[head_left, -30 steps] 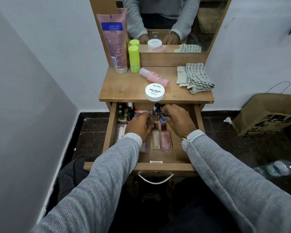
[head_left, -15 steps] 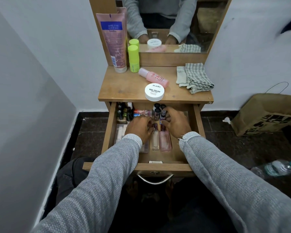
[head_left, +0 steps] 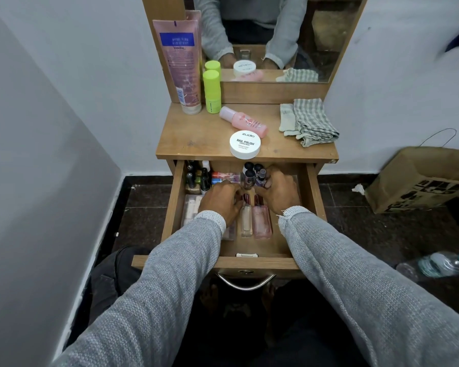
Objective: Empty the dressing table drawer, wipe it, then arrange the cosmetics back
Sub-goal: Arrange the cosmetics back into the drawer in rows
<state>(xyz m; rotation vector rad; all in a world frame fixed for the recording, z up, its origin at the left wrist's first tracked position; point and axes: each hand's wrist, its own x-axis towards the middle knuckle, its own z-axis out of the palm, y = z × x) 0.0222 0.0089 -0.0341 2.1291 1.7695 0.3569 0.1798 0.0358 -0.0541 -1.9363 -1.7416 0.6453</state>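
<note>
Two grey sleeves low in the frame, reaching up into the open drawer (head_left: 173,207) at centre. Left hand (head_left: 220,201) with fingers curled down beside the clear bottle (head_left: 246,221) and pink bottle (head_left: 261,219) lying flat; grip hidden, cannot tell. Right hand (head_left: 277,190) curled round small nail polish bottles (head_left: 252,176) at the drawer's back. Further up, on the tabletop (head_left: 196,139): white nail polish remover jar (head_left: 245,144), pink spray bottle (head_left: 243,121), checked cloth (head_left: 310,120), green bottle (head_left: 212,91), pink tube (head_left: 180,62).
</note>
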